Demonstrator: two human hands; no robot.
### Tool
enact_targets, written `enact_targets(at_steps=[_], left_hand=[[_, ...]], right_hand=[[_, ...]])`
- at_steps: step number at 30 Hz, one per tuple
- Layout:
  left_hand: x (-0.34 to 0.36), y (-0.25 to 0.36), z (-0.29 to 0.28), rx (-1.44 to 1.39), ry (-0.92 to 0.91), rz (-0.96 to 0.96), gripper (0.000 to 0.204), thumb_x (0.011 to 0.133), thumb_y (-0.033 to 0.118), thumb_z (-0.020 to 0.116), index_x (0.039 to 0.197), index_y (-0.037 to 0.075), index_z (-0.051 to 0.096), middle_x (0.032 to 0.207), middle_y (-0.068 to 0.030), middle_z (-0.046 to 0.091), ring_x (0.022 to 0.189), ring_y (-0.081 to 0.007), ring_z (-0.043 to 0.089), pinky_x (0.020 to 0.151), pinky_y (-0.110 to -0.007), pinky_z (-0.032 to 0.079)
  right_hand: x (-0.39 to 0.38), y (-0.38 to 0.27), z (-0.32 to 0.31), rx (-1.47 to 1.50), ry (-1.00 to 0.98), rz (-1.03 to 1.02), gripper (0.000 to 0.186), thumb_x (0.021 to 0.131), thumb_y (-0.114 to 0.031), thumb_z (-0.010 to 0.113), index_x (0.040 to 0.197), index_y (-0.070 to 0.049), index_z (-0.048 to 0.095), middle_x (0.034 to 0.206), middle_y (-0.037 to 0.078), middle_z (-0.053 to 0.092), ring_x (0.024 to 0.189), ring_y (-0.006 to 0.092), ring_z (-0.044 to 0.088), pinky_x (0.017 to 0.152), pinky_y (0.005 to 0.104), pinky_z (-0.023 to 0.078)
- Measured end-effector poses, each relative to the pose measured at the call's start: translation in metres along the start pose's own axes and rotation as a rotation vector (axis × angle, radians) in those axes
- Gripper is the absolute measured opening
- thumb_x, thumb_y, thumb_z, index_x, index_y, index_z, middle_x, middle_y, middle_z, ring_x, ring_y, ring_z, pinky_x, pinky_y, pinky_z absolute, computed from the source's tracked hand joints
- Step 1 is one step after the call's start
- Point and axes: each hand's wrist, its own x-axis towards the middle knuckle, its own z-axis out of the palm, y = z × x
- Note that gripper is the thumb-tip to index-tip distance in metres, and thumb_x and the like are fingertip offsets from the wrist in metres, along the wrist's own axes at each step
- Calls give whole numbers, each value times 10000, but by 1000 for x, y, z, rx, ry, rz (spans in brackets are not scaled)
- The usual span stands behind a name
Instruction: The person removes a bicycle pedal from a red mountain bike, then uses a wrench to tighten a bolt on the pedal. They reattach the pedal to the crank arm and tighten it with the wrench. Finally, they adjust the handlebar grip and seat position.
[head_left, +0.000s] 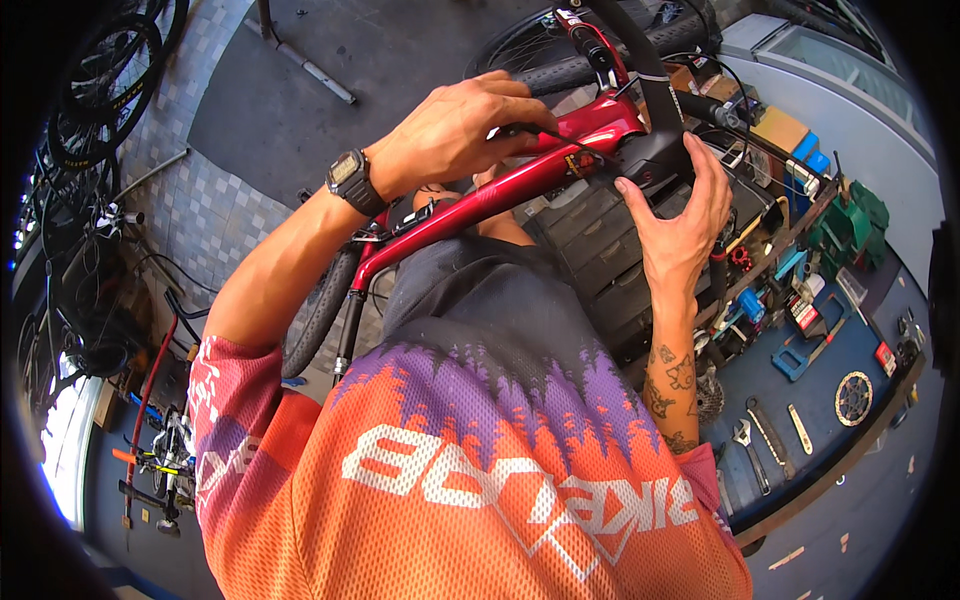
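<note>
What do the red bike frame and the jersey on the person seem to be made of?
The red bike frame looks like glossy painted metal or carbon; its shine doesn't settle which. The jersey looks like a thin synthetic mesh, judging by its fine grid of tiny holes and printed colours.
</note>
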Motion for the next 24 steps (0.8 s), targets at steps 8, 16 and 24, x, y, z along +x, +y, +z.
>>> enact_targets(at_steps=[8,16,24], left_hand=[[43,-16,-16,395,15,360,482,852,1,672,1270,235,720,1278,-54,616,1210,-293,606,943,-404,612],[65,-25,-43,339,-142,601,378,951,140,665,1326,99,639,1298,-173,619,1312,-392,584,866,-415,623],[65,-18,-46,88,-173,415,259,978,113,654,1218,22,623,1223,-196,666,1159,-408,666,836,-447,605]], right_hand=[[-21,-8,5,288,80,286,679,773,-249,959,1311,-60,590,1170,95,673,1091,257,654,958,414,512],[-36,-16,28,1270,47,989,335,971,-138,794,1195,14,597,1092,137,721,966,217,739,733,330,644],[-36,-22,29,1240,119,1032,398,956,-121,805,1254,27,589,1105,133,715,965,217,740,696,331,652]])
